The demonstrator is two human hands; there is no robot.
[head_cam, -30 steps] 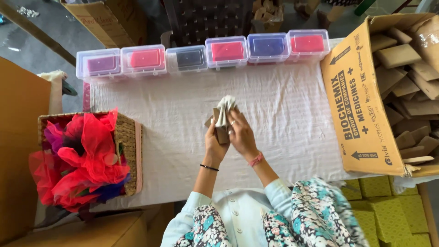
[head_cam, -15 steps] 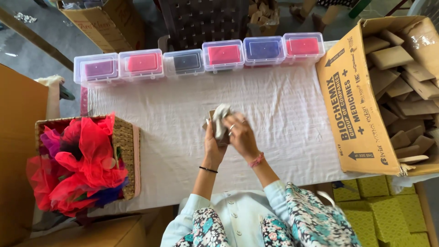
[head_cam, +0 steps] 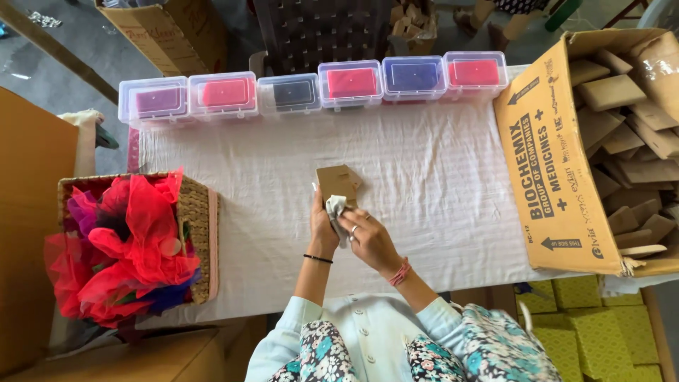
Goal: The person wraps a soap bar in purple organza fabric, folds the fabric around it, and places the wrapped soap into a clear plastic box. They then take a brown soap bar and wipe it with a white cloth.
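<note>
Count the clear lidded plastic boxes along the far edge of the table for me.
6, in one row along the table's far edge, left to right: purple contents, pink-red, dark, red, blue, red. None looks hidden.

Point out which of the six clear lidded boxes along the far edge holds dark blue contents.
It's the fifth box from the left, second from the right end, between two boxes with red contents; the others hold purple, pinkish red or near-black.

A large brown cardboard carton (head_cam: 559,170) with dark printed lettering and arrows stands open at the table's right edge. Six clear lidded plastic boxes (head_cam: 318,88) line its far edge.
</note>
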